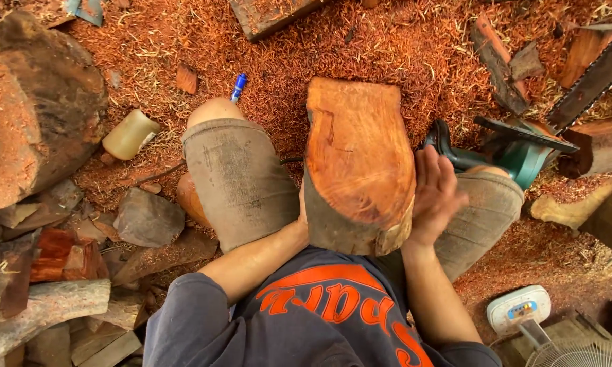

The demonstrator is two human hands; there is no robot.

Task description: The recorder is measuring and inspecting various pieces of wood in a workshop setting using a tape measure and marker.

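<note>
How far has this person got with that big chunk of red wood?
Rough cutting looks done: the wood block has smooth sawn faces, red sawdust covers the ground, and the chainsaw lies set down beside the knee. In hand: the right hand presses flat on the block's side, while the left hand is mostly hidden behind it. No finer shaping shows yet.

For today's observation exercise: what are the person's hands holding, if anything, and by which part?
A reddish wood block, steadied between the knees. The right hand presses flat on its right side; the left hand is hidden behind its left side.
</note>
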